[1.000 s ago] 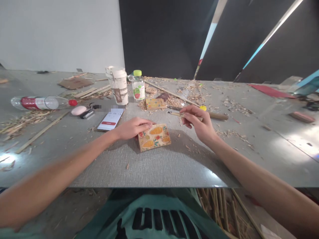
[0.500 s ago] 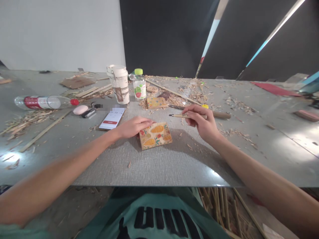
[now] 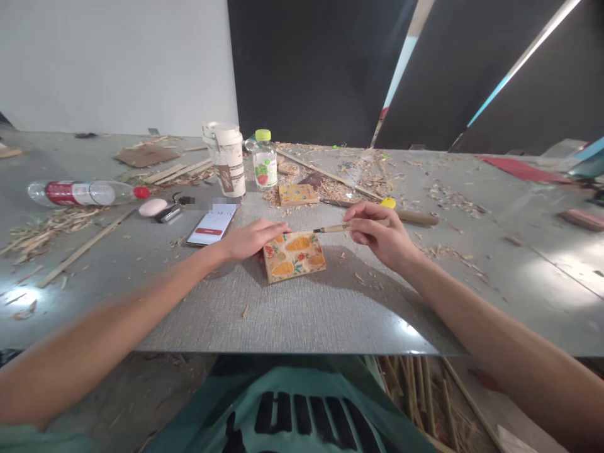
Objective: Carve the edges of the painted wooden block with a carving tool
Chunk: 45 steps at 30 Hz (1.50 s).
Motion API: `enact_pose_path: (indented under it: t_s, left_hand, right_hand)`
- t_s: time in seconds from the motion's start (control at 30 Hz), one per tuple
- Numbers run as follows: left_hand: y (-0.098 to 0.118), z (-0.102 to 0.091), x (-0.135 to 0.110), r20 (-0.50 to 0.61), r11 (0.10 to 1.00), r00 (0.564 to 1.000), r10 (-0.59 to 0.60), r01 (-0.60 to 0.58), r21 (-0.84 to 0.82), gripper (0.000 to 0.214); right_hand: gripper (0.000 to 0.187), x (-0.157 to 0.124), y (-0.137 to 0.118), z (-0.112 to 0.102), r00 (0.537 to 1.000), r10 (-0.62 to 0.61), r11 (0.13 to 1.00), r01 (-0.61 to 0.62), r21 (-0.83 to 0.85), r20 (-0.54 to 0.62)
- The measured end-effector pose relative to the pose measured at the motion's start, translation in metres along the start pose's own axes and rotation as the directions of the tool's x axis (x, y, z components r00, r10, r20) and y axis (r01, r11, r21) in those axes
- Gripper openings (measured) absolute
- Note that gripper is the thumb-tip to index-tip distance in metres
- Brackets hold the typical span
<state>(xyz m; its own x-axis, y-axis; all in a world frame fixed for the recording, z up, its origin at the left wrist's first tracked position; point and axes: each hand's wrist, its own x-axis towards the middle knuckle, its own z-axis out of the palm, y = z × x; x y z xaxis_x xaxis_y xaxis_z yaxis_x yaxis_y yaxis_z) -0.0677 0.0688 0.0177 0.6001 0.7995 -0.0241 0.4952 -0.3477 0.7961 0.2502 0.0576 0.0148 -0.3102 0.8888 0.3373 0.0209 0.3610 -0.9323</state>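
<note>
A small wooden block (image 3: 295, 256) painted with orange carrots lies flat on the grey table (image 3: 302, 314) in front of me. My left hand (image 3: 252, 239) rests on its upper left corner, fingers curled over the edge. My right hand (image 3: 380, 234) is closed round a slim wooden-handled carving tool (image 3: 337, 228), whose dark tip points left and hovers just above the block's far edge.
Behind the block lie a phone (image 3: 210, 225), a paper cup (image 3: 229, 160), a small green-capped bottle (image 3: 264, 161), a second painted block (image 3: 296, 194) and another wooden-handled tool (image 3: 415, 218). A plastic bottle (image 3: 85, 193) lies at the left. Wood shavings and sticks are scattered around.
My right hand has lowered and shifted left, bringing the tool's tip down close to the block's far edge. The left hand stays on the block.
</note>
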Motion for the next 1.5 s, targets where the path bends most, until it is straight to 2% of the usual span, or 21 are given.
enact_pose_path:
  t_s: [0.1, 0.17, 0.23, 0.3, 0.37, 0.43, 0.47, 0.53, 0.63, 0.73, 0.87, 0.97, 1.07, 1.17, 1.23, 1.37, 1.5]
  left_hand:
    - [0.0, -0.001, 0.001, 0.012, 1.0, 1.0, -0.001, 0.001, -0.001, 0.06]
    - [0.001, -0.002, 0.001, 0.033, 1.0, 0.999, 0.002, -0.002, 0.004, 0.057]
    - [0.003, -0.003, 0.0, 0.054, 0.999, 0.998, 0.026, -0.027, 0.027, 0.065]
    - [0.006, -0.006, -0.001, 0.059, 0.995, 0.996, 0.072, -0.076, 0.06, 0.073]
    - [0.011, -0.01, -0.003, 0.039, 0.991, 0.993, 0.107, -0.11, 0.078, 0.071]
    - [0.018, -0.013, -0.006, 0.007, 0.994, 0.996, 0.093, -0.093, 0.053, 0.064]
    - [0.022, -0.014, -0.008, -0.005, 0.997, 0.998, 0.067, -0.067, 0.023, 0.06]
    - [0.029, -0.011, -0.012, -0.022, 0.997, 1.0, 0.009, -0.011, -0.07, 0.049]
    - [0.033, 0.002, -0.019, -0.057, 0.961, 0.996, -0.067, 0.049, -0.272, 0.036]
    - [0.027, 0.018, -0.025, -0.143, 0.889, 0.969, -0.204, 0.122, -0.441, 0.038]
    - [0.011, 0.028, -0.027, -0.207, 0.822, 0.929, -0.305, 0.148, -0.55, 0.04]
    - [0.002, 0.025, -0.024, -0.235, 0.806, 0.927, -0.292, 0.106, -0.583, 0.037]
    - [-0.002, 0.023, -0.023, -0.258, 0.778, 0.929, -0.264, 0.047, -0.627, 0.043]
    - [0.0, 0.024, -0.022, -0.3, 0.717, 0.92, -0.254, -0.029, -0.697, 0.058]
    - [0.003, 0.026, -0.022, -0.307, 0.671, 0.918, -0.249, -0.065, -0.738, 0.061]
    - [0.009, 0.031, -0.022, -0.274, 0.613, 0.925, -0.262, -0.06, -0.788, 0.063]
    - [0.01, 0.035, -0.019, -0.294, 0.601, 0.913, -0.282, -0.07, -0.796, 0.058]
  right_hand:
    - [0.011, -0.002, -0.006, -0.001, 0.99, 0.053, 0.998, -0.047, -0.046, 0.131]
    - [0.016, -0.004, -0.011, 0.001, 0.961, 0.115, 0.991, -0.095, -0.09, 0.253]
    - [0.021, -0.006, -0.016, 0.004, 0.927, 0.16, 0.983, -0.119, -0.138, 0.34]
    - [0.024, -0.007, -0.019, 0.008, 0.92, 0.167, 0.979, -0.111, -0.173, 0.355]
    - [0.024, -0.009, -0.019, 0.012, 0.942, 0.142, 0.975, -0.08, -0.208, 0.305]
    - [0.024, -0.01, -0.018, 0.013, 0.971, 0.078, 0.954, -0.006, -0.301, 0.227]
    - [0.022, -0.011, -0.017, 0.013, 0.979, 0.029, 0.924, 0.05, -0.379, 0.2]
    - [0.02, -0.011, -0.015, 0.014, 0.975, -0.087, 0.811, 0.189, -0.554, 0.205]
    - [0.018, -0.013, -0.014, 0.016, 0.927, -0.179, 0.606, 0.368, -0.705, 0.33]
    - [0.022, -0.015, -0.014, 0.023, 0.897, -0.158, 0.51, 0.431, -0.744, 0.412]
    - [0.025, -0.017, -0.012, 0.027, 0.904, -0.199, 0.432, 0.428, -0.794, 0.379]
    - [0.024, -0.016, -0.012, 0.024, 0.914, -0.275, 0.43, 0.395, -0.812, 0.299]
    - [0.02, -0.014, -0.015, 0.02, 0.923, -0.329, 0.492, 0.35, -0.797, 0.202]
    - [0.015, -0.014, -0.02, 0.02, 0.923, -0.364, 0.559, 0.326, -0.763, 0.128]
    - [0.011, -0.015, -0.022, 0.021, 0.923, -0.364, 0.576, 0.331, -0.748, 0.128]
    - [0.003, -0.016, -0.022, 0.025, 0.924, -0.339, 0.579, 0.353, -0.735, 0.177]
    - [0.003, -0.016, -0.02, 0.029, 0.932, -0.28, 0.591, 0.357, -0.724, 0.231]
